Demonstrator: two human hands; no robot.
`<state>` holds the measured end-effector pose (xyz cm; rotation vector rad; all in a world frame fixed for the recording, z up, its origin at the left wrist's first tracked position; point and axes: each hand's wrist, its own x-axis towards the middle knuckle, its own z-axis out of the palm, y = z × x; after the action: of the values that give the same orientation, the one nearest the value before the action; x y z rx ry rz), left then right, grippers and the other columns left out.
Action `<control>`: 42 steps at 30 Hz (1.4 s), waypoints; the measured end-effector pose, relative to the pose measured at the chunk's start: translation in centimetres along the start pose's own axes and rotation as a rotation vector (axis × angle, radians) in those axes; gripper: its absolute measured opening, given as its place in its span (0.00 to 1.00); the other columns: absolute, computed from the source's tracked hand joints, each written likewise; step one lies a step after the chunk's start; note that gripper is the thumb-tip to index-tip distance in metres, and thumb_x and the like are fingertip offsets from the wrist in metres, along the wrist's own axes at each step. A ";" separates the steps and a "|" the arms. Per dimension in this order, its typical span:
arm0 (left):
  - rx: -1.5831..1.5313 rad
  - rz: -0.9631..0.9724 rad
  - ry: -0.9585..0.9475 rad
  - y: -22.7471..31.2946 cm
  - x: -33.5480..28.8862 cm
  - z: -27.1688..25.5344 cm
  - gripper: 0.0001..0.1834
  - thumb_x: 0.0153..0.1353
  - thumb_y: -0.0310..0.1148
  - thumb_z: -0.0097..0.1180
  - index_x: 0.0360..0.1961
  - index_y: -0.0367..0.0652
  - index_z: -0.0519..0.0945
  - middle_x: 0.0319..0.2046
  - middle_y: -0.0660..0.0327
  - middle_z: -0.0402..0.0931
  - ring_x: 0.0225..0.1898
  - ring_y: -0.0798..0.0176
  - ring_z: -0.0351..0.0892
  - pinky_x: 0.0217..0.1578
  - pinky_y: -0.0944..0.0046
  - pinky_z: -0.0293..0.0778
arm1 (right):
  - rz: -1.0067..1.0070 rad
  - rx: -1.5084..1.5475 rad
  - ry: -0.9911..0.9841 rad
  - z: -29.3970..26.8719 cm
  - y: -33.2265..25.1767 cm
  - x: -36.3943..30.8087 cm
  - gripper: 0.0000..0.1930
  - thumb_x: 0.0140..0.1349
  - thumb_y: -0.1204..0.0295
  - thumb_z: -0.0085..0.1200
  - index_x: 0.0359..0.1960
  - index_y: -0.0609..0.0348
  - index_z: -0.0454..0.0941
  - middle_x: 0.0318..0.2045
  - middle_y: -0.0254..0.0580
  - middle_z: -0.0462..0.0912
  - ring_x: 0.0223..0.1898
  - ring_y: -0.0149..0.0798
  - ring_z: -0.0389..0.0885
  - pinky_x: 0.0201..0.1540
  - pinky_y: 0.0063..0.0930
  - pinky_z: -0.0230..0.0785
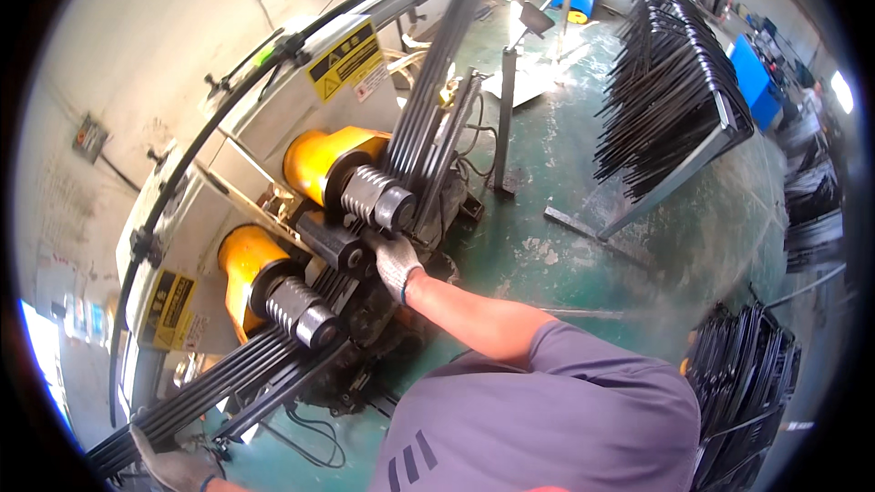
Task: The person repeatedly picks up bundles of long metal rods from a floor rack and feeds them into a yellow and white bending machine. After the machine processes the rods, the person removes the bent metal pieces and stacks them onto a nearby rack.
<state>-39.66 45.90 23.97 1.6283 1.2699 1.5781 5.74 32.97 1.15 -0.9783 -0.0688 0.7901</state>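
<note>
Several long black metal bars (239, 366) run side by side through a machine, from the lower left up past two ribbed steel rollers (372, 198) (296, 308) with yellow covers. My right hand (397, 268), in a pale knit glove, reaches between the rollers. It touches the area by a black block (330, 242); its fingertips are partly hidden there, and I cannot make out their grip. At the lower left my left hand (178, 466), also gloved, is at the bars near their end. Its thumb lies along their edge and the other fingers are mostly hidden.
A curved black rail (196, 141) arcs over the machine's pale housing. A rack (670, 82) hung with many dark rods stands at the far right, and another stack of rods (743, 383) at the near right. A dark post (507, 128) rises from the green floor (547, 246).
</note>
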 end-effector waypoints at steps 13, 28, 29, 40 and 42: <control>-0.137 0.105 -0.141 13.3 2.1 13.7 0.22 0.80 0.38 0.53 0.63 0.29 0.80 0.52 0.51 0.83 0.55 0.58 0.83 0.60 0.59 0.78 | -0.110 -0.121 -0.054 0.7 -3.0 1.3 0.27 0.65 0.66 0.72 0.64 0.60 0.81 0.52 0.44 0.89 0.47 0.37 0.89 0.50 0.32 0.82; 0.134 0.393 -0.373 18.3 1.1 22.9 0.26 0.76 0.34 0.53 0.70 0.33 0.74 0.45 0.58 0.79 0.40 0.65 0.78 0.47 0.62 0.76 | -0.105 -0.167 -0.113 0.8 -5.3 -1.3 0.26 0.68 0.64 0.68 0.66 0.58 0.80 0.54 0.42 0.88 0.49 0.35 0.88 0.50 0.34 0.82; 0.113 0.389 -0.387 18.3 1.1 23.0 0.25 0.76 0.34 0.53 0.70 0.33 0.75 0.45 0.58 0.79 0.40 0.65 0.78 0.46 0.62 0.76 | -0.124 -0.182 -0.102 0.6 -5.3 -1.0 0.26 0.68 0.64 0.68 0.66 0.58 0.80 0.54 0.42 0.88 0.49 0.35 0.88 0.51 0.34 0.82; 0.109 0.382 -0.391 18.5 0.8 23.2 0.24 0.76 0.34 0.53 0.69 0.32 0.75 0.45 0.58 0.78 0.40 0.65 0.77 0.47 0.62 0.76 | -0.158 -0.217 -0.124 0.1 -5.0 -0.7 0.27 0.69 0.62 0.68 0.66 0.59 0.80 0.55 0.44 0.88 0.52 0.35 0.87 0.55 0.32 0.81; 0.108 0.418 -0.379 18.1 1.1 23.1 0.24 0.76 0.34 0.54 0.68 0.32 0.76 0.45 0.58 0.78 0.40 0.65 0.77 0.47 0.63 0.76 | -0.169 -0.238 -0.125 0.1 -4.9 -0.6 0.27 0.69 0.61 0.68 0.67 0.59 0.80 0.55 0.44 0.88 0.52 0.35 0.87 0.55 0.32 0.81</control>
<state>-13.01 44.68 36.31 2.2444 0.8653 1.3430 8.06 31.11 5.15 -1.1305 -0.3561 0.6969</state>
